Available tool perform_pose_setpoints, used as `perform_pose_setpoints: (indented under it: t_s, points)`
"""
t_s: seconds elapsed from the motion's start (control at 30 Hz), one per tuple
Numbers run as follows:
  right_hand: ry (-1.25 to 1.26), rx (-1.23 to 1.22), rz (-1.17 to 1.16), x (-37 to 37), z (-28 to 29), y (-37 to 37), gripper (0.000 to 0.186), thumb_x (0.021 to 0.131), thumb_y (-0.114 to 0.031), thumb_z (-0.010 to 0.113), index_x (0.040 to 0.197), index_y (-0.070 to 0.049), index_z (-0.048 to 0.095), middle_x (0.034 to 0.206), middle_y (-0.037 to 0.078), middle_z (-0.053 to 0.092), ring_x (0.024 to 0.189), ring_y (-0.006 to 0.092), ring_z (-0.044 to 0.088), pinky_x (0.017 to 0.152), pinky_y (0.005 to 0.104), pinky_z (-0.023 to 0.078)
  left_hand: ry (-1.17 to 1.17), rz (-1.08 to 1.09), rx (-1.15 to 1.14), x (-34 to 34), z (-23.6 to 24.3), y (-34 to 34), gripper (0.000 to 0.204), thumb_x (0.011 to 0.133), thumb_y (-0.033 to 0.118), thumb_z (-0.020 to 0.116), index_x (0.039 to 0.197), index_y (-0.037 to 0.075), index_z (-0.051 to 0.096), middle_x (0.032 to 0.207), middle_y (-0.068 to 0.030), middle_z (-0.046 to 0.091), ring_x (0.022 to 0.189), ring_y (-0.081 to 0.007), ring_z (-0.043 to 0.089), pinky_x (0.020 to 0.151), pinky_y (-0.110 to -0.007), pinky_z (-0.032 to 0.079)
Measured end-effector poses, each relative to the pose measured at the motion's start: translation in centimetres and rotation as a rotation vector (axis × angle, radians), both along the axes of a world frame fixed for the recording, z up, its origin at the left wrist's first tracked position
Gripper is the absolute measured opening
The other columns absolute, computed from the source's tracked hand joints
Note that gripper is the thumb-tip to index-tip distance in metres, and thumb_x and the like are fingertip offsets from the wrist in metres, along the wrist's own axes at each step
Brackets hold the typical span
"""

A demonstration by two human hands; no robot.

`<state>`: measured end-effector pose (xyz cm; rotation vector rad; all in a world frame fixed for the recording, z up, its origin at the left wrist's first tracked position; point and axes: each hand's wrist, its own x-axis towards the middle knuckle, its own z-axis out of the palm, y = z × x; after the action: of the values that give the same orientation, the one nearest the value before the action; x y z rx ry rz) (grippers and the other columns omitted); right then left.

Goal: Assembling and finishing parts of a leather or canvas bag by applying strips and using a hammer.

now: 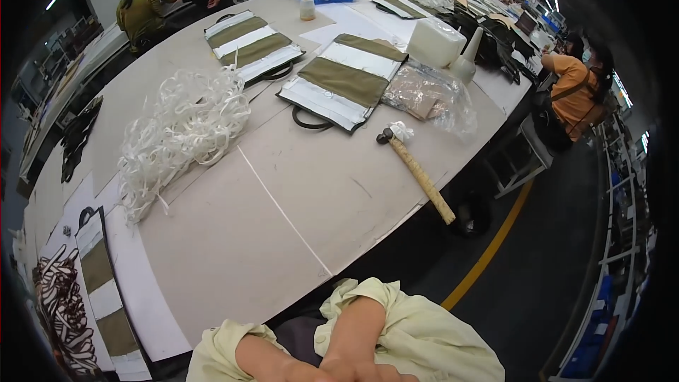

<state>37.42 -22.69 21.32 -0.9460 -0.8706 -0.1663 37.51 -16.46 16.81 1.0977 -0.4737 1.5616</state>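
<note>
One wooden-handled hammer (pixel 416 167) near right table edge. Two stacks of olive-and-silver striped panels, one at centre (pixel 344 80), one far left (pixel 251 44); third striped panel (pixel 105 290) near left. One tangled heap of white strapping (pixel 182 134) left. One white plastic jug (pixel 434 42) and one glue bottle (pixel 307 8) far. One clear plastic bag (pixel 431 95) right. Four other workers visible around tables.

The grey worktable (pixel 297 191) bears a hammer (pixel 416 170), white straps (pixel 180 131) and striped panels (pixel 343 79).
</note>
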Motion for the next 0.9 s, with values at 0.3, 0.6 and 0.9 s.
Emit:
perform_pose_setpoints:
  t_s: [0.3,0.6,0.9]
  points:
    - [-0.86,-0.94,-0.95,0.6,2.7,1.0,0.037,0.104,-0.035,0.052,0.083,-0.008,0.067,0.083,0.001,0.069,0.075,0.0156,0.067,0.075,0.029,0.053,0.023,0.083,0.024,-1.4,0.8,0.2,0.058,0.11,0.045,0.034,0.142,0.004,0.06,0.141,-0.0129,0.064,0.135,-0.0365,0.057,0.117,-0.062,0.026]
    - [-0.611,-1.432,-0.824,-0.2,6.7,3.3,0.035,0.102,-0.034,0.053,0.08,-0.01,0.066,0.079,0.001,0.065,0.073,0.0151,0.066,0.073,0.0299,0.055,0.048,0.114,0.048,-1.8,-1.0,1.0,0.043,0.107,0.026,0.045,0.142,0.005,0.061,0.141,-0.0126,0.064,0.135,-0.0362,0.057,0.116,-0.062,0.028]
    - [-0.172,-1.767,-0.476,-1.4,8.4,3.8,0.033,0.101,-0.033,0.055,0.079,-0.012,0.065,0.077,0.001,0.061,0.073,0.0157,0.066,0.072,0.0333,0.055,1.205,2.326,0.476,1.9,5.4,1.2,0.028,0.105,0.019,0.05,0.123,0.004,0.066,0.11,-0.0111,0.068,0.101,-0.031,0.066,0.099,-0.046,0.044]
